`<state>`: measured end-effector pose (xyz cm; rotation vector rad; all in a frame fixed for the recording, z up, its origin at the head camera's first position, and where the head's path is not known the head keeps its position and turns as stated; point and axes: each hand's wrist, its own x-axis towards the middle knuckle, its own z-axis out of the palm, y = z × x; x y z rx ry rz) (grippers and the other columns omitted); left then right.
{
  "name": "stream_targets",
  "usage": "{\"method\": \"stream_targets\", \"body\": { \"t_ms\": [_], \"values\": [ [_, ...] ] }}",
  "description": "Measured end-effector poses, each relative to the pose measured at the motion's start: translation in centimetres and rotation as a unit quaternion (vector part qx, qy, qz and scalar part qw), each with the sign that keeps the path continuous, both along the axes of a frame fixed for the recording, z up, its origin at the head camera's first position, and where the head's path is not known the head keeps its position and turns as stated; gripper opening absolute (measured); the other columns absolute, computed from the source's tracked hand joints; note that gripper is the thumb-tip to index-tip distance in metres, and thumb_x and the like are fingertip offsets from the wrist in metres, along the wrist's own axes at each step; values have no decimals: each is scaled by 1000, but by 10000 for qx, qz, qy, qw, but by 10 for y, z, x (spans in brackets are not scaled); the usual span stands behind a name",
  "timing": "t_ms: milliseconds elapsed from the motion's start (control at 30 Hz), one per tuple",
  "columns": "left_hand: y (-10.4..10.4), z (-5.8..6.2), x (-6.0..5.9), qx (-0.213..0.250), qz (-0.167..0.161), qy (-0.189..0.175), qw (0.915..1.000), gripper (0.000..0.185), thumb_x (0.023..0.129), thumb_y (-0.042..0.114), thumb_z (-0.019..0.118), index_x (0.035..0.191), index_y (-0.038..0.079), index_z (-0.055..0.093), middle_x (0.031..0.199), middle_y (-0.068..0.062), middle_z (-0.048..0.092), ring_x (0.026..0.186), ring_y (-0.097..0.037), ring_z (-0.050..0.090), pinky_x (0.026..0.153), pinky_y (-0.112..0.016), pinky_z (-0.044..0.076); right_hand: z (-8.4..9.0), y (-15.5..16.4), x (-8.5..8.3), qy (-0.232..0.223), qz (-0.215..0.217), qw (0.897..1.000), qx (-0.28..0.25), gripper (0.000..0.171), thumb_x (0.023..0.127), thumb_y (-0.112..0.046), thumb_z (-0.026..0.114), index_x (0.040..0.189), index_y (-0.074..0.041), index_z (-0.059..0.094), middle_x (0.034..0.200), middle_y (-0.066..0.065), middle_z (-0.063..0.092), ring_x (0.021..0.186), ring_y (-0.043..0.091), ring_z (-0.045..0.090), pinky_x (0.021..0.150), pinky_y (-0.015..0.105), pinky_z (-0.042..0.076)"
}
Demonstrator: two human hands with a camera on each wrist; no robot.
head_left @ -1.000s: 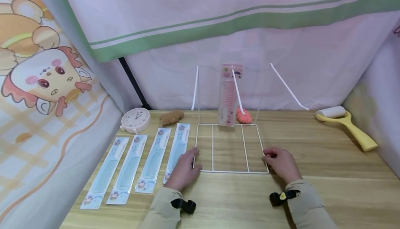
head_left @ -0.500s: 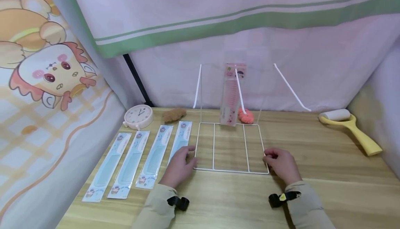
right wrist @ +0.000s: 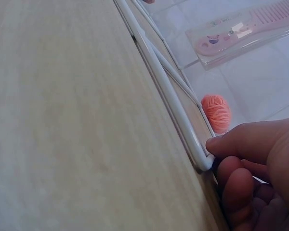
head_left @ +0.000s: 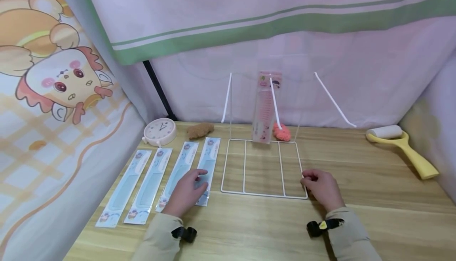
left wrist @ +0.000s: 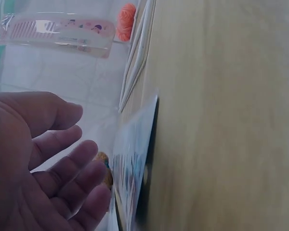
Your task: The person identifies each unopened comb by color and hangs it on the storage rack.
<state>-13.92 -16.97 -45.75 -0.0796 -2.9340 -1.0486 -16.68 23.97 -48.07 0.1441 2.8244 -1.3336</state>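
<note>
A white wire display rack (head_left: pixel 244 166) stands on the table, its hooks angled up and forward. On the middle hook hangs a packaged pink comb (head_left: pixel 263 108). My right hand (head_left: pixel 323 188) pinches the rack's right base wire near the front corner; the right wrist view shows thumb and fingertips at the white wire (right wrist: pixel 176 108). Over the two nearest packaged blue combs, my left hand (head_left: pixel 187 191) hovers with fingers loosely spread and nothing in them. Its palm faces a comb packet (left wrist: pixel 135 154) in the left wrist view. Several such packets (head_left: pixel 124 188) lie in a row at left.
A pink clock (head_left: pixel 160 131) and a brown bundle (head_left: pixel 200 130) sit at the back left. Behind the rack is a coral yarn ball (head_left: pixel 282 133). A yellow-handled lint roller (head_left: pixel 409 150) lies at the back right, near the curtain (head_left: pixel 374 75).
My left hand has left the rack's left side and moved left over the blue comb packets. The right hand stays at the rack. The head view has shifted slightly.
</note>
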Motion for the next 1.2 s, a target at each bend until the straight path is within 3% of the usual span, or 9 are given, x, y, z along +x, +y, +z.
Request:
{"method": "stream_targets", "body": {
  "t_ms": [233, 567, 933, 1200],
  "values": [
    [-7, -1, 6, -662, 178, -345, 9971, 60, 85, 29, 80, 134, 3, 58, 133, -16, 55, 123, -32, 53, 105, -50, 45, 2, 1, 0, 53, 4, 10000, -24, 27, 91, -13, 71, 114, 0, 71, 91, 9, 68, 74, 18, 60, 61, 28, 51],
    [-7, -2, 3, -1082, 492, -637, 9909, 84, 78, 37, 86, 142, -3, 49, 131, -24, 53, 119, -39, 53, 101, -55, 47, 3, -1, 0, 25, 42, 10000, -18, 26, 91, -12, 71, 114, 0, 71, 92, 8, 68, 77, 18, 60, 64, 28, 50],
    [-8, 1, -2, -1282, 636, -926, 9854, 74, 80, 38, 85, 132, -6, 56, 118, -23, 57, 104, -35, 60, 90, -52, 52, 1, 0, -1, 115, 38, 9999, -5, 26, 90, -12, 70, 114, 0, 71, 91, 8, 68, 75, 17, 60, 64, 27, 50],
    [-10, 5, -8, -1182, 625, -1231, 9833, 59, 81, 31, 85, 119, -7, 61, 105, -18, 64, 97, -32, 62, 85, -49, 53, 3, 0, 2, -34, 36, 9999, -112, 27, 91, -11, 70, 115, 1, 70, 93, 9, 67, 76, 18, 60, 62, 27, 51]
  ]
}}
